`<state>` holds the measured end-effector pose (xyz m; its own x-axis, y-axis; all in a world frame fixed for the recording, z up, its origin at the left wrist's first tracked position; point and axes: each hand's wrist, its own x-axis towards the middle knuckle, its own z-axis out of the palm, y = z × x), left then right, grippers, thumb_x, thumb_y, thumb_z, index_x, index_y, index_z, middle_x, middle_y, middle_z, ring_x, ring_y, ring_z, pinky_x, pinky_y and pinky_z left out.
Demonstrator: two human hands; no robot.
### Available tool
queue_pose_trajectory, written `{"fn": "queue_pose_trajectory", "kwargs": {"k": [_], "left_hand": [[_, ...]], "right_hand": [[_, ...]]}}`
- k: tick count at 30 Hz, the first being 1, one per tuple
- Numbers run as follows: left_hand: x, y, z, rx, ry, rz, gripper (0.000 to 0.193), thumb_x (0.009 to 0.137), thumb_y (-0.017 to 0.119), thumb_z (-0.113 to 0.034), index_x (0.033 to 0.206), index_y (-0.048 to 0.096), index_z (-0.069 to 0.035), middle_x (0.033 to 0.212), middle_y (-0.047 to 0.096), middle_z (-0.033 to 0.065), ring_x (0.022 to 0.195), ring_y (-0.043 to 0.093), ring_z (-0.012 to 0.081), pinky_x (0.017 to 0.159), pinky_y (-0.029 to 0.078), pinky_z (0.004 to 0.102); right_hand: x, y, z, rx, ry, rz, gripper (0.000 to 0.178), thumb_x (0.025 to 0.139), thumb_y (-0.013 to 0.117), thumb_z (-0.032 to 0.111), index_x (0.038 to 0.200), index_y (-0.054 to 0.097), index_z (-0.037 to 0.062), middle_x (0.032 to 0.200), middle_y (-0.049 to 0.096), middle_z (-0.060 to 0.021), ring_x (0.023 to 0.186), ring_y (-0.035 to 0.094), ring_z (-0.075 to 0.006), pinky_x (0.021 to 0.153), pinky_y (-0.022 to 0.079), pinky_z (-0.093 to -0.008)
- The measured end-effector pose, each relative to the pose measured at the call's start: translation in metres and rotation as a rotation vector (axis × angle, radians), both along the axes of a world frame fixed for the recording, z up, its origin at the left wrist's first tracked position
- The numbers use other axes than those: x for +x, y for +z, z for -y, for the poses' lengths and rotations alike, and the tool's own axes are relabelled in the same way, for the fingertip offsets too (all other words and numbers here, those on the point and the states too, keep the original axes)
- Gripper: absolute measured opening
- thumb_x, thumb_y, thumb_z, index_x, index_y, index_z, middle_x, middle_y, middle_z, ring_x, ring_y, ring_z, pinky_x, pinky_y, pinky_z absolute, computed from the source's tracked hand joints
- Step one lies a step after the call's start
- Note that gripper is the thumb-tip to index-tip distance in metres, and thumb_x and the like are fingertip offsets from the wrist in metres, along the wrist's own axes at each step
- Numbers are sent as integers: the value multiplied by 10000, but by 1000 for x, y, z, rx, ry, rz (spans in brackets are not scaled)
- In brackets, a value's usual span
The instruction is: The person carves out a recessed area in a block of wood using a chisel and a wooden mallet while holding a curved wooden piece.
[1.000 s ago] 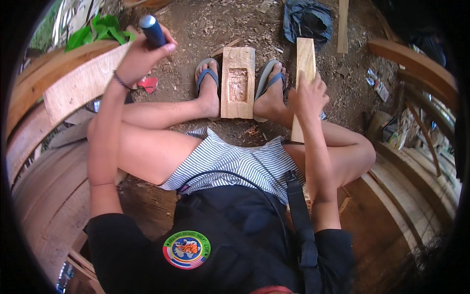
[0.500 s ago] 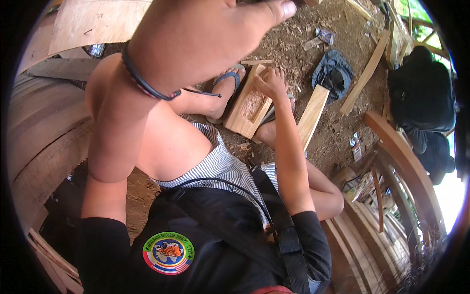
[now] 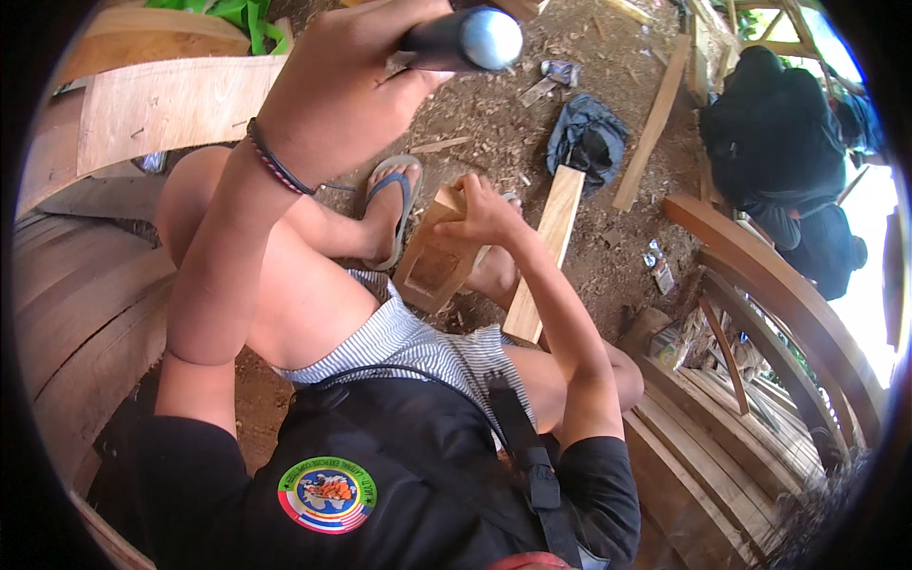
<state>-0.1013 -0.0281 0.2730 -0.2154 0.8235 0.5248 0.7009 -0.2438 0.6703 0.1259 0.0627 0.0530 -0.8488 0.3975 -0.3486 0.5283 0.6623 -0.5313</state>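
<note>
My left hand (image 3: 356, 85) is raised close to the view, fingers wrapped round a dark-handled tool (image 3: 437, 44) with a rounded shiny metal end. The rest of that tool is mostly hidden or out of the picture. Lower down, between my feet, my right hand (image 3: 480, 215) grips the side of a pale wooden block (image 3: 426, 296). A rectangular hollow (image 3: 435, 266) is cut into the block, which is tilted so the hollow faces me. Few shavings show inside it. Close by the right hand lies a wooden board (image 3: 551, 247).
A black plastic bag (image 3: 586, 142) lies on the dirt floor beyond the board, with a long plank (image 3: 655, 123) further right. Curved timbers (image 3: 779, 285) stand at right, near a person in dark clothing (image 3: 774, 133). Large planks (image 3: 180, 104) flank my left leg.
The block has been tipped toward me, and the shavings that lay in its hollow are mostly gone. My left hand has turned, bringing the tool's metal end into sight.
</note>
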Motion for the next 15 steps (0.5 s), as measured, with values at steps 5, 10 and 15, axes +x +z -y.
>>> {"fn": "queue_pose_trajectory", "kwargs": {"k": [5,10,15], "left_hand": [[-1,9,-10,-42,153,110,139,819,676,-10,943,614,-12,806,645,136,743,647,254,667,501,356],[-18,23,13,-140,233,460,53,876,652,-49,903,607,-44,798,626,25,732,603,119,680,492,268],[-37,6,4,-130,306,426,67,873,665,-59,894,606,-38,774,611,10,723,597,101,659,482,259]], "right_hand": [[0,83,4,126,102,293,972,684,774,580,1459,431,105,1100,678,-229,932,684,-409,811,541,-475],[7,207,25,471,58,-258,937,601,868,385,1410,484,110,904,630,-66,767,674,-250,696,509,-390],[1,164,22,650,-35,-305,916,607,860,360,1424,483,183,965,598,-32,837,632,-226,748,460,-404]]}}
